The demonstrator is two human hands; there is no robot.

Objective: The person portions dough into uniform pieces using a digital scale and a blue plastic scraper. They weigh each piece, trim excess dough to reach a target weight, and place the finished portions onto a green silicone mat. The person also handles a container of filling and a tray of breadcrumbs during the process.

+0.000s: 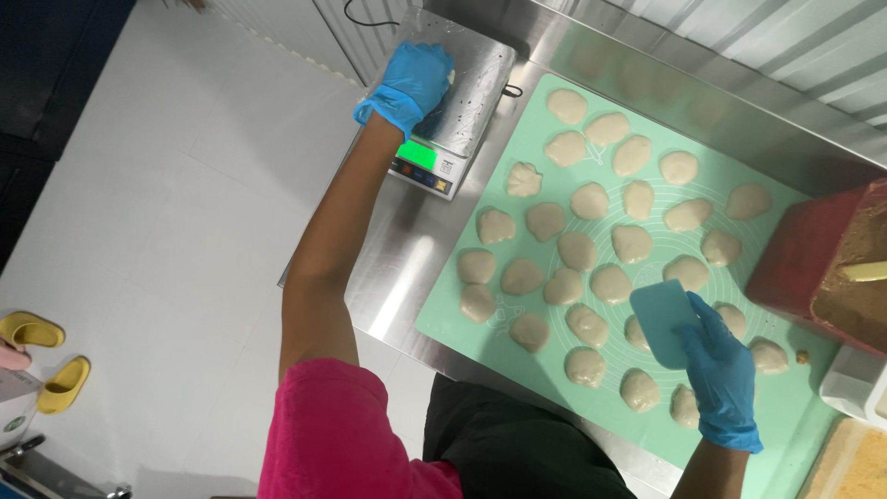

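My left hand (413,85), in a blue glove, rests on the steel platform of a digital kitchen scale (459,92) and covers a pale dough piece (451,76), of which only an edge shows. My right hand (722,374), also blue-gloved, holds a light blue plastic dough scraper (662,312) over a mint green silicone mat (517,305). Several pale dough portions (577,249) lie in rows on the mat, all around the scraper.
The mat and scale sit on a stainless steel counter (397,268). A dark red tub (813,268) of brownish dough stands at the right, with white containers (855,383) below it. Yellow slippers (42,356) lie on the white floor at the left.
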